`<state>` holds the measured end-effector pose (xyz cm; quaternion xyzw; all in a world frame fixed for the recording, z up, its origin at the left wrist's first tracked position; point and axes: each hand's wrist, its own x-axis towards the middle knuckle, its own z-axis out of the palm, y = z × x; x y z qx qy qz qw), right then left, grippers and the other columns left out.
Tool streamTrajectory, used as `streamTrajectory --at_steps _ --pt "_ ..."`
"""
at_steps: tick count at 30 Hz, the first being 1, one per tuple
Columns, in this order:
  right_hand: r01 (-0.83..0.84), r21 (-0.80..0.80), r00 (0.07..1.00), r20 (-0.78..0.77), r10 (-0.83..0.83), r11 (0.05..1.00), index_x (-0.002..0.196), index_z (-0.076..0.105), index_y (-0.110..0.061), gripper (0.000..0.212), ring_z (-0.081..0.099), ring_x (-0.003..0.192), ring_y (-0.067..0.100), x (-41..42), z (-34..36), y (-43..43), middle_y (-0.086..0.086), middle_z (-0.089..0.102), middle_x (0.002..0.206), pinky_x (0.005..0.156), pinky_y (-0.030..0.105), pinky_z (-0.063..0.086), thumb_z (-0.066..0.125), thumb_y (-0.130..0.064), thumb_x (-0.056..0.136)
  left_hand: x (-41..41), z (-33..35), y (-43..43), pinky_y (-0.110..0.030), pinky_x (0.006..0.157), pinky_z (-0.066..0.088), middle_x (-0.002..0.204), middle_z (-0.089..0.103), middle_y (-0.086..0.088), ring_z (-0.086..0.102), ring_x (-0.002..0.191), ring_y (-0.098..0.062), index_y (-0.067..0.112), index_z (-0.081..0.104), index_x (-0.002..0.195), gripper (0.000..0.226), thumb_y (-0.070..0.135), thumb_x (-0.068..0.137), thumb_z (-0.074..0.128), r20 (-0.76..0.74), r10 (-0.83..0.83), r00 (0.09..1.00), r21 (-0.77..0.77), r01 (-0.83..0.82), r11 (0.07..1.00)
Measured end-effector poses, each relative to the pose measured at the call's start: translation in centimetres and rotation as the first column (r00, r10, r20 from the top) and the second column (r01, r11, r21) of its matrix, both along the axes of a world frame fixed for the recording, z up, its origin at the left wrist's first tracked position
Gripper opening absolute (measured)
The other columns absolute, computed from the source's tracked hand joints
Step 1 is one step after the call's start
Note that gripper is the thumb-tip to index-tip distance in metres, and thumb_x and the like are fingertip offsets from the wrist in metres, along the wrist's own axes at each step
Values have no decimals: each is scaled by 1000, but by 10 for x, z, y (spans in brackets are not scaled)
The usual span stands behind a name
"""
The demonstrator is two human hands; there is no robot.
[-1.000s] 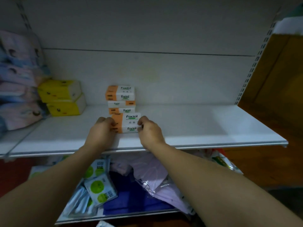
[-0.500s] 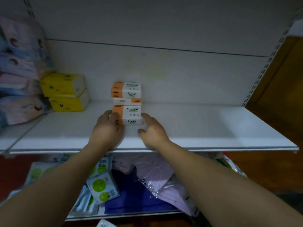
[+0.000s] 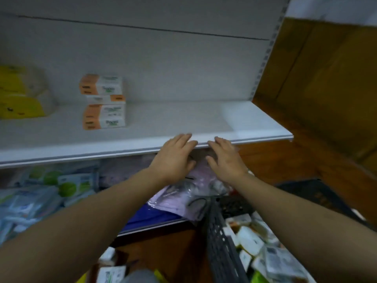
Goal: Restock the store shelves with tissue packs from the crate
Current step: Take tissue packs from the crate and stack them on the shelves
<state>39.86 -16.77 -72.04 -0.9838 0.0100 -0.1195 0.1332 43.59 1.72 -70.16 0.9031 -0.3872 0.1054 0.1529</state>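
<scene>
Orange-and-white Facial tissue packs (image 3: 103, 116) stand stacked on the white shelf (image 3: 183, 119), another stack (image 3: 101, 84) right behind them. My left hand (image 3: 173, 158) and my right hand (image 3: 224, 158) hover side by side at the shelf's front edge, to the right of the packs, fingers straight and holding nothing. A dark plastic crate (image 3: 222, 242) at lower right holds several white tissue packs (image 3: 250, 240).
Yellow tissue packs (image 3: 18, 94) sit at the shelf's far left. The lower shelf holds green-dotted packs (image 3: 69, 182) and lilac plastic bags (image 3: 183, 193). A wooden unit (image 3: 326, 88) rises to the right. The view is motion-blurred.
Both hands let go of the orange-and-white pack and pulled back to the shelf's front edge. The view swung right and down, bringing the crate into sight.
</scene>
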Motion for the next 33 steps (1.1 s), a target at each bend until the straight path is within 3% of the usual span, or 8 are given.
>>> streamTrajectory --at_steps 7,13,18,22,25,28,30,33 --pt "280 56 935 -241 -259 958 145 31 -17 55 20 142 23 -112 -67 -126 5 26 153 115 35 20 46 -36 97 -75 -67 -128 -32 110 29 144 40 -14 39 131 -30 10 45 135 57 29 83 55 -235 -188 954 18 198 980" --pt "382 75 781 -558 -279 921 148 23 -17 62 21 141 29 -192 -148 -180 9 20 155 113 42 26 48 -40 96 -119 -139 -200 -36 112 28 153 22 -7 26 139 -26 16 27 145 65 36 91 55 -607 -38 794 234 224 946" --pt "476 27 615 -725 -311 879 146 22 -17 72 33 131 36 -215 -197 -206 15 27 147 106 47 36 57 -45 90 -145 -181 -241 -35 90 45 143 39 -15 50 118 -29 13 21 147 67 32 92 55 -776 168 608 361 209 909" --pt "587 35 524 -778 -347 809 140 25 -9 68 47 119 34 -219 -210 -213 17 34 141 92 40 44 58 -41 90 -167 -203 -264 -24 62 39 95 54 -12 48 87 -19 5 54 110 27 28 96 48 -803 283 525 449 220 866" --pt "632 130 510 -812 -285 764 140 24 -3 71 51 117 31 -218 -213 -214 16 46 134 84 36 46 59 -39 89 -176 -216 -270 -29 67 44 90 54 -8 54 84 -22 7 55 107 20 21 94 49 -847 285 449 409 208 888" --pt "701 236 534 -799 -276 673 148 9 -9 84 56 111 30 -218 -206 -213 14 48 134 79 37 53 63 -30 88 -175 -216 -271 -28 62 45 96 56 -9 54 78 -21 7 55 107 21 20 91 51 -915 327 235 319 -71 945" --pt "726 341 588 -757 -283 597 151 -4 -20 95 58 103 30 -218 -194 -211 15 39 139 63 33 53 66 -20 86 -164 -208 -270 -30 73 47 112 59 -12 57 92 -25 8 52 118 31 19 89 55 -903 308 301 262 -182 948" --pt "671 443 704 -631 -324 595 150 -6 -31 95 57 95 32 -211 -168 -202 14 16 147 67 38 53 60 -4 87 -149 -176 -267 -34 86 48 125 57 -8 57 108 -25 15 39 139 52 19 90 59 -915 159 371 32 -326 945"
